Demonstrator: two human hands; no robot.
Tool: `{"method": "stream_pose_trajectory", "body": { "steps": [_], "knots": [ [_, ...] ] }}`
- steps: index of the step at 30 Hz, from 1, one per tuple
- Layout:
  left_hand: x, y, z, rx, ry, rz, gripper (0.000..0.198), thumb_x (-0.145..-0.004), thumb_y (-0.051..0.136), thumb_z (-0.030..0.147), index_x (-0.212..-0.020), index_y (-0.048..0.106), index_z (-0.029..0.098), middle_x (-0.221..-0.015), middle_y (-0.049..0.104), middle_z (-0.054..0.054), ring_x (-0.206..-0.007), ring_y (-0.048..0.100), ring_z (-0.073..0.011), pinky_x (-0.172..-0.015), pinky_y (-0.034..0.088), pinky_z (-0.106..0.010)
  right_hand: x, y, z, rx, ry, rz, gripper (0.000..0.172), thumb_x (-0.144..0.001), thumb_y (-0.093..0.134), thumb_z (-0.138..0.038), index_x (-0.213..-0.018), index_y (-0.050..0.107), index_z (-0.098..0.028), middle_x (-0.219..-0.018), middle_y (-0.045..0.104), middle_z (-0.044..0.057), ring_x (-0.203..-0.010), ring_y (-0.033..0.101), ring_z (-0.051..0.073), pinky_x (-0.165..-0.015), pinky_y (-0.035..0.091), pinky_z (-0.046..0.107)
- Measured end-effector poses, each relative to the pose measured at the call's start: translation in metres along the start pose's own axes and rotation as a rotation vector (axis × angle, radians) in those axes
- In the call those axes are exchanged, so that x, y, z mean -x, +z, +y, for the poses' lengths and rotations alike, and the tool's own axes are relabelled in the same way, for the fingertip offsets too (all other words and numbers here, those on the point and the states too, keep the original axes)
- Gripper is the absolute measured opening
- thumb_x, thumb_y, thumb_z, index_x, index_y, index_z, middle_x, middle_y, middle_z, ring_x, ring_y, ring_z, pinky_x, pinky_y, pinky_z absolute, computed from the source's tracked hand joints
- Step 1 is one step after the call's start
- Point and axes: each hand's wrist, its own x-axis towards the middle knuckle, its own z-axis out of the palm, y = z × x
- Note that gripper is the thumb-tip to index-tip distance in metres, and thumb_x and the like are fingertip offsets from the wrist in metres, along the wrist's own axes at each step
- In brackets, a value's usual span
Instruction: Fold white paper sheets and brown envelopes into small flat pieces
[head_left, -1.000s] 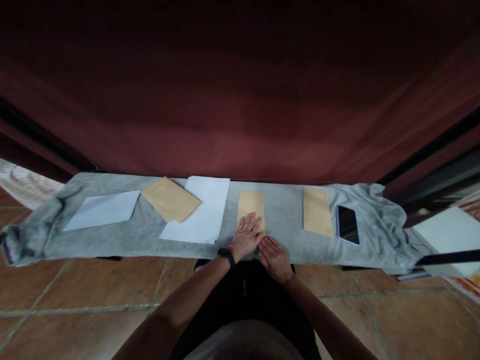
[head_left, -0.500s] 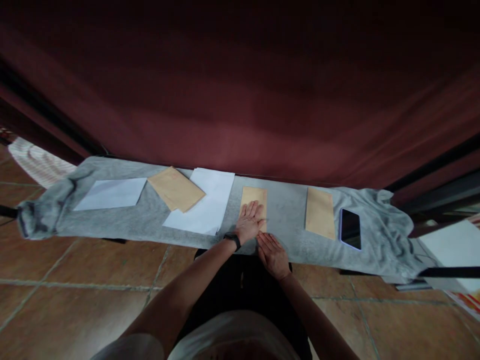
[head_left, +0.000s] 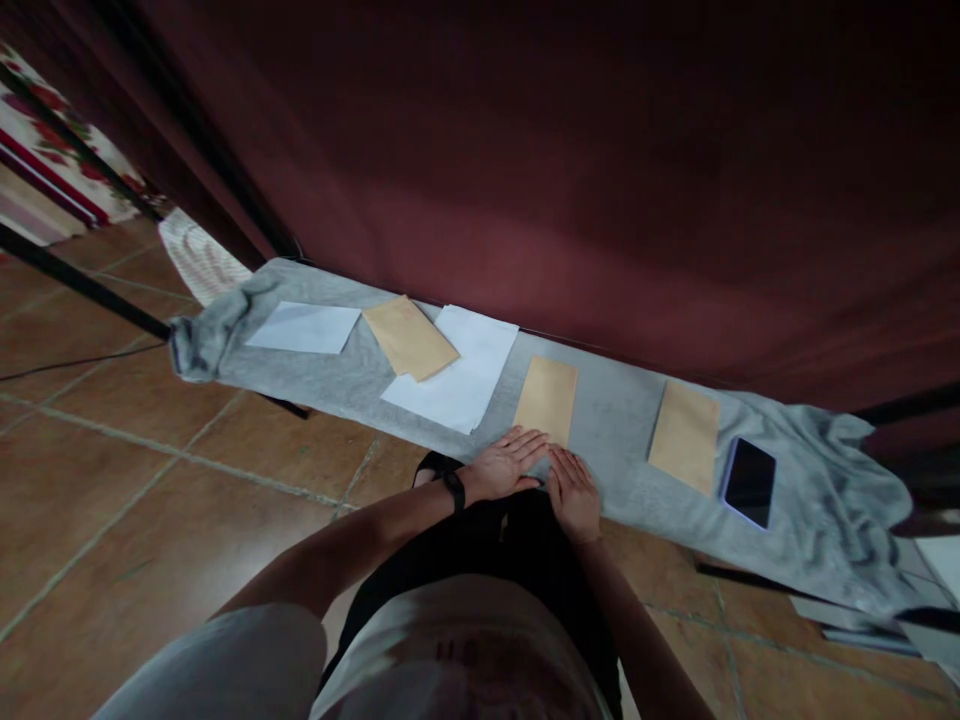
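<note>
A narrow bench covered with a grey cloth runs across the view. My left hand, with a black wristband, lies flat and open at the near edge, its fingertips at the bottom of a brown envelope. My right hand rests flat beside it on the cloth, fingers stretched, holding nothing. A second brown envelope lies further right, next to a dark phone. To the left, a third brown envelope overlaps white sheets.
Another white sheet lies at the bench's left end, where the cloth bunches up. A dark red curtain hangs behind the bench. The floor is terracotta tile. A patterned fabric shows at the far left.
My left hand has slid back off the middle brown envelope towards the near edge. The camera has swung left and tilted, so the bench now runs diagonally.
</note>
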Motion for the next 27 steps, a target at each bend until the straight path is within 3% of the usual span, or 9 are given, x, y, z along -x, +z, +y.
{"method": "stream_pose_trajectory", "body": {
  "steps": [7, 13, 20, 24, 27],
  "knots": [
    [-0.001, 0.003, -0.001, 0.01, 0.012, -0.017, 0.069, -0.102, 0.043, 0.054, -0.156, 0.032, 0.011, -0.163, 0.033, -0.015, -0.154, 0.023, -0.0221, -0.128, 0.011, -0.041, -0.003, 0.003, -0.018, 0.053, 0.022, -0.019, 0.053, -0.107, 0.03, -0.032, -0.156, 0.038, -0.013, -0.154, 0.049, 0.015, -0.143, 0.045, 0.027, -0.119, 0.033, 0.05],
    [0.009, 0.008, -0.002, -0.007, 0.009, 0.006, 0.071, -0.101, 0.046, 0.054, -0.156, 0.032, 0.012, -0.165, 0.028, -0.015, -0.156, 0.016, -0.0231, -0.128, 0.01, -0.042, 0.015, -0.003, -0.006, 0.122, 0.052, -0.012, 0.051, -0.106, 0.033, -0.029, -0.154, 0.04, -0.013, -0.153, 0.05, 0.015, -0.143, 0.045, 0.027, -0.12, 0.031, 0.049],
    [0.022, 0.009, -0.002, -0.021, -0.096, 0.003, 0.07, -0.101, 0.045, 0.054, -0.153, 0.035, 0.009, -0.162, 0.033, -0.018, -0.153, 0.025, -0.0254, -0.125, 0.021, -0.042, 0.02, -0.007, -0.003, 0.119, 0.094, -0.016, 0.049, -0.106, 0.033, -0.029, -0.151, 0.044, -0.012, -0.152, 0.051, 0.015, -0.143, 0.045, 0.027, -0.12, 0.029, 0.05],
    [0.011, 0.007, -0.002, -0.116, -0.188, -0.027, 0.046, -0.104, 0.041, 0.029, -0.143, 0.048, 0.008, -0.151, 0.05, -0.019, -0.144, 0.044, -0.026, -0.118, 0.035, -0.041, 0.014, -0.005, -0.006, 0.087, 0.122, 0.031, 0.046, -0.106, 0.033, -0.027, -0.146, 0.051, -0.014, -0.148, 0.056, 0.014, -0.138, 0.049, 0.026, -0.118, 0.031, 0.049],
    [-0.002, 0.001, -0.002, -0.188, -0.172, -0.088, 0.045, -0.094, 0.041, 0.005, -0.137, 0.053, 0.008, -0.142, 0.058, -0.02, -0.135, 0.054, -0.0252, -0.111, 0.044, -0.039, 0.007, -0.006, -0.008, 0.05, 0.171, 0.068, 0.042, -0.103, 0.036, -0.021, -0.138, 0.059, -0.016, -0.142, 0.062, 0.012, -0.132, 0.054, 0.024, -0.116, 0.033, 0.047]
  ]
}}
